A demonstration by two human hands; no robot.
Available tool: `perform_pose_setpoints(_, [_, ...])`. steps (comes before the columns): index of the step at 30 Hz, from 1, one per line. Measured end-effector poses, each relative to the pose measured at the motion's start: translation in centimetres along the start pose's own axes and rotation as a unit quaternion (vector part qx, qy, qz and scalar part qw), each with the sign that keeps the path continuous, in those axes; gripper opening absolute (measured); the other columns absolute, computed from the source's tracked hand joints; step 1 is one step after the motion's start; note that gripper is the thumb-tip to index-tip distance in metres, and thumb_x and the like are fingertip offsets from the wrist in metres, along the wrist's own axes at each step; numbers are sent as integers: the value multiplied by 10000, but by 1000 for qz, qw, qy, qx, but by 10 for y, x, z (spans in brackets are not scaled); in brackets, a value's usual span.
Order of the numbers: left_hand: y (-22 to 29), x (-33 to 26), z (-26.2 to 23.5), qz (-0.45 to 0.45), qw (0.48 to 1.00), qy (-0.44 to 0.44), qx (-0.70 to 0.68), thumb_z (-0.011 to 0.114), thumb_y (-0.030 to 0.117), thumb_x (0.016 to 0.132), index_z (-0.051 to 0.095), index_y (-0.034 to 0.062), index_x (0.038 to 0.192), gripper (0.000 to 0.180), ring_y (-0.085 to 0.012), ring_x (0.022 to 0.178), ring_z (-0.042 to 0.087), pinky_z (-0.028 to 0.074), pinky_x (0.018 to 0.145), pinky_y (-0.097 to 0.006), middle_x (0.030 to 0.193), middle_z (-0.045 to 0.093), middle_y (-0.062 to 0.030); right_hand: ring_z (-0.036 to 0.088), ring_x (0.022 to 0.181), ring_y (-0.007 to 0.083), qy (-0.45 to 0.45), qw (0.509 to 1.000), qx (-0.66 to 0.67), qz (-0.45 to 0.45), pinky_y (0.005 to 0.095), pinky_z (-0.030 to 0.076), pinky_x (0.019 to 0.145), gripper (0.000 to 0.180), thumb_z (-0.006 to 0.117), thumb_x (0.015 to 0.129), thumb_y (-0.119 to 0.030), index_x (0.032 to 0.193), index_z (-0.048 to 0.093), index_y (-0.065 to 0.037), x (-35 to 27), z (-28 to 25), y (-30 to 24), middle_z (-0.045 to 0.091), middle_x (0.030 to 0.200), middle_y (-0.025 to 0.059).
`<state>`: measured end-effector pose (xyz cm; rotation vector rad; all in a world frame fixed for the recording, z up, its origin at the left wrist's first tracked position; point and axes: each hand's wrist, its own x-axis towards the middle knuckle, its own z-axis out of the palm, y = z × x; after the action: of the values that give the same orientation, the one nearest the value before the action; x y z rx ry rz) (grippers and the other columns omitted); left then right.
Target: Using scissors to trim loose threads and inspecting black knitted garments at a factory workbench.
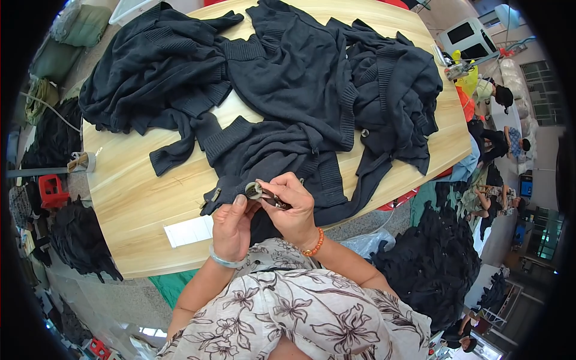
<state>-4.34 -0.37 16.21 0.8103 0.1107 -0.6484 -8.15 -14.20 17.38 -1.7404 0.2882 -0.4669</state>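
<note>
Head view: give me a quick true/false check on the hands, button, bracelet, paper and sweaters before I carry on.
1. The round button is at the fingertips of both the left hand and right hand. True.
2. The orange beaded bracelet is on the left wrist. False: the orange beaded bracelet is on the right wrist.
3. The white paper lies right of both hands. False: the white paper lies to their left.
4. The knit sweaters on the wood-look table are dark. True.

Two grips (231, 228) (294, 210) — one held button (251, 189), one orange bracelet (317, 245), one bangle (227, 260), one wooden table (132, 210)
</note>
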Motion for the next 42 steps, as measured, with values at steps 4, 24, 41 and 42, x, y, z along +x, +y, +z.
perform_pose_setpoints(4, [-2, -1, 2, 16, 1000, 22, -2, 584, 128, 978, 725, 40, 988, 167, -216, 995, 660, 483, 955, -386, 1062, 713, -115, 570, 721, 96, 2, 1000, 3, -13, 204, 442, 604, 339, 743, 745, 84, 1063, 727, -30, 0, -2, 1, 593, 867, 39])
perform_pose_setpoints(24, [-2, 5, 0, -1, 998, 65, -6, 549, 149, 993, 681, 21, 962, 187, -215, 946, 676, 530, 897, -395, 1025, 710, -117, 448, 698, -45, -56, 952, 219, 205, 147, 366, 560, 66, 632, 939, -58, 956, 635, 5, -1, -15, 23, 578, 824, -72])
perform_pose_setpoints(41, [-13, 5, -3, -14, 995, 85, 48, 602, 131, 974, 653, 34, 806, 200, -107, 763, 637, 520, 744, -280, 861, 688, -56, 677, 669, 183, -125, 952, -191, -205, 265, 530, 546, 404, 690, 572, 61, 942, 712, -100, 22, -32, 1, 672, 956, 36])
perform_pose_setpoints(42, [-12, 5, -4, -15, 996, 67, 59, 590, 150, 979, 645, 41, 818, 202, -119, 792, 652, 524, 759, -277, 867, 694, -60, 676, 663, 176, -134, 950, -190, -209, 260, 523, 541, 354, 692, 571, 59, 890, 708, -96, 20, -33, 0, 677, 943, 32])
